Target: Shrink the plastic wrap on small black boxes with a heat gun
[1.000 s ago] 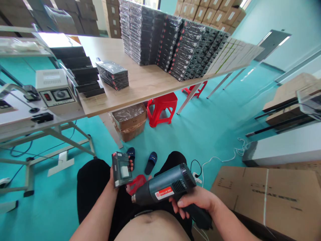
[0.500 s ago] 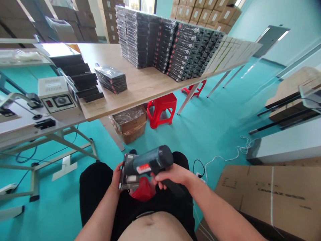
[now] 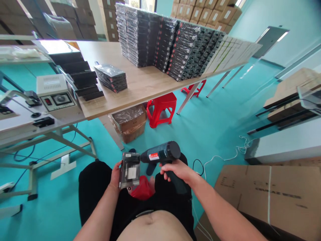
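My right hand (image 3: 174,170) is wrapped round the handle of a dark heat gun (image 3: 162,152) with a red label on its barrel. Its nozzle points left, close to the upper right edge of a flat dark box (image 3: 129,170) in clear wrap. That box is tilted up above my lap, with a white label patch on its face. My left hand (image 3: 116,174) grips it by the left edge, some fingers hidden behind it. Whether the nozzle touches the wrap I cannot tell.
Ahead, a wooden table (image 3: 140,83) carries tall stacks of wrapped boxes (image 3: 183,50) and a small wrapped stack (image 3: 111,77). A sealing machine (image 3: 56,97) stands at left, a red stool (image 3: 163,108) under the table. Cartons (image 3: 271,197) and a white cable (image 3: 220,158) are at right.
The heat gun has moved right, from over the box to beside its right edge, uncovering the box's face. My left hand still holds the box in nearly the same place.
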A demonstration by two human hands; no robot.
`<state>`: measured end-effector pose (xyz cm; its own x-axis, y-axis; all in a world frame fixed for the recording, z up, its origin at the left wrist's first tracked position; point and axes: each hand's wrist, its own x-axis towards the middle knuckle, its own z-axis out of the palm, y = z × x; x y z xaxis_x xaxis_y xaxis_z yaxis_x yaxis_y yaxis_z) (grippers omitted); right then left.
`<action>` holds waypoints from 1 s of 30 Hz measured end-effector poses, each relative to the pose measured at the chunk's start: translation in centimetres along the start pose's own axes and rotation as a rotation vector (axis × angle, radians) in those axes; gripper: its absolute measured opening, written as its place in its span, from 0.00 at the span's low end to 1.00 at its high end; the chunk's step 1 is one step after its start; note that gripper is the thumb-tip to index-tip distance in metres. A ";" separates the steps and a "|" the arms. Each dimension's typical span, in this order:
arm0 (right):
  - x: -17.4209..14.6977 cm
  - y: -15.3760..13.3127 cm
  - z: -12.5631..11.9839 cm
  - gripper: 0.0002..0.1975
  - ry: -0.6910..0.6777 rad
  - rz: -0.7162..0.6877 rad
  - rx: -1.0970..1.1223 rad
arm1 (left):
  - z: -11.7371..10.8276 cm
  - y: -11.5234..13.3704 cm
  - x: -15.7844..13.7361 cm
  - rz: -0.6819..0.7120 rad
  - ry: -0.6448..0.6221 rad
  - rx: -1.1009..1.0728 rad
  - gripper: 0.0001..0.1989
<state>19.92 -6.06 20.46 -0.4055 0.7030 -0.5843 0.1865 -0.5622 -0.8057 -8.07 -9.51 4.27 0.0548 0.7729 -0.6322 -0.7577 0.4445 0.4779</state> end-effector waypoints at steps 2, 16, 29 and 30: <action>-1.4 0.9 -0.6 0.12 -0.119 0.061 -0.051 | -0.1 -0.1 0.1 -0.059 -0.031 -0.034 0.24; -2.5 4.3 1.9 0.15 -0.111 0.047 0.204 | -1.1 -0.8 2.3 -0.058 0.135 -0.289 0.15; -1.7 4.5 3.3 0.12 -0.068 -0.088 0.120 | -1.3 -0.8 2.5 -0.024 0.149 -0.396 0.13; -1.8 4.5 3.4 0.12 -0.014 -0.088 0.144 | -1.1 -0.7 2.4 -0.019 0.147 -0.402 0.13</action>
<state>18.43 -11.28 18.23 -0.4271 0.7468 -0.5098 0.0197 -0.5560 -0.8310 -8.11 -8.49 1.74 -0.0001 0.6805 -0.7327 -0.9521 0.2239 0.2081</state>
